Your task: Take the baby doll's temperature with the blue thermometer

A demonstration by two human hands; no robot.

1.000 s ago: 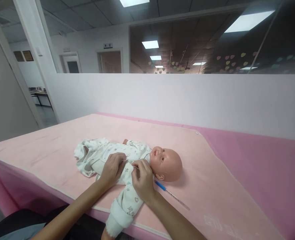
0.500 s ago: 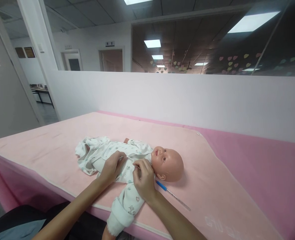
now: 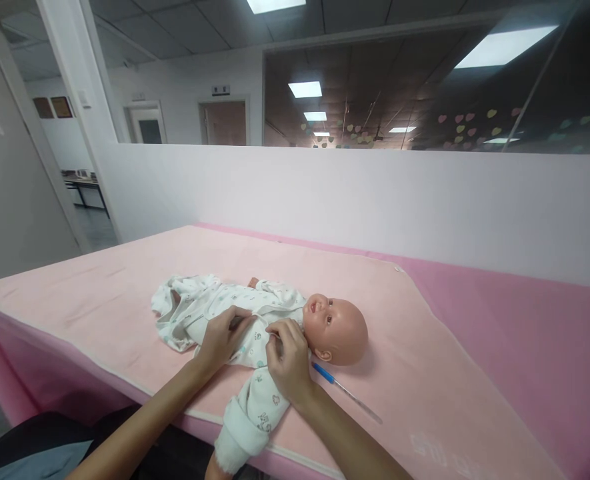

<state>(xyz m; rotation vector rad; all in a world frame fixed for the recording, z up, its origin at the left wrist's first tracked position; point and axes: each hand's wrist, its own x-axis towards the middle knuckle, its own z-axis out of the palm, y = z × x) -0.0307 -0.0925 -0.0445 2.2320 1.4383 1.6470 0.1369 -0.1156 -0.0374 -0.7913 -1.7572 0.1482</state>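
Note:
A baby doll lies on its back on the table, its head to the right. It wears white patterned baby clothes, and one sleeved arm hangs toward the near table edge. At the doll's chest, my left hand has its fingers closed on the front of the garment. Close by, my right hand pinches the garment edge below the doll's neck. Both sets of fingertips partly hide the cloth between them. Beside the doll's head lies a thin thermometer-like stick with a blue end.
A pale pink mat covers the table over a darker pink cloth. Behind it stands a white half wall with glass above. A grey door is at the left.
Hardly anything differs. The view has tilted very slightly, and both hands stay at the doll's chest with the same grip.

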